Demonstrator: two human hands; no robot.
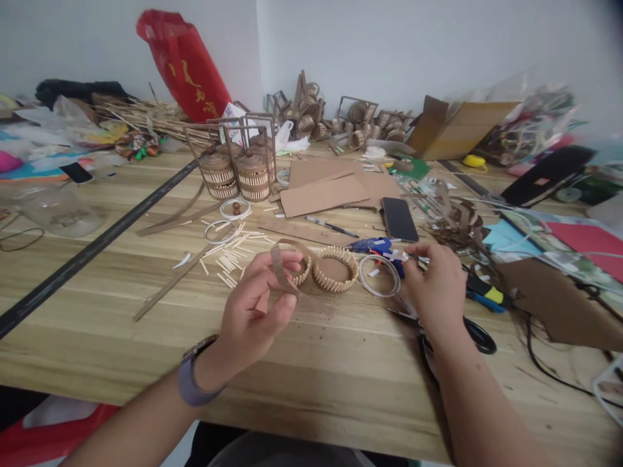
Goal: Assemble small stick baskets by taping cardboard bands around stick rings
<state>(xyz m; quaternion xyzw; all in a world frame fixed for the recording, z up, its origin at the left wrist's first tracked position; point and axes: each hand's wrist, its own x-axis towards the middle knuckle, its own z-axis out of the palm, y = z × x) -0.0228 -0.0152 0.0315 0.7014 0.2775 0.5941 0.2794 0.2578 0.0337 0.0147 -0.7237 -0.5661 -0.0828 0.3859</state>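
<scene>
My left hand [260, 301] pinches a curved brown cardboard strip [281, 269] between thumb and fingers, just above the table. Behind it stands a ring of small wooden sticks [304, 269], partly hidden by the fingers. To its right lies a second stick ring [335, 269], fully in view. My right hand [435, 279] is closed, its fingertips together by a small whitish piece [396, 255]; what they grip is unclear. Beside those fingertips lie a blue glue gun [372, 245] and a white ring [378, 275]. Black-handled scissors [479, 335] lie partly under my right forearm.
Loose wooden sticks [231, 259] and white hoops [220, 231] lie left of centre. Finished-looking lidded stick baskets [253, 175] stand behind. Cardboard sheets [324, 194], a phone [400, 219], a tangle of brown strips [455, 220] and a cable [545, 370] occupy the middle and right.
</scene>
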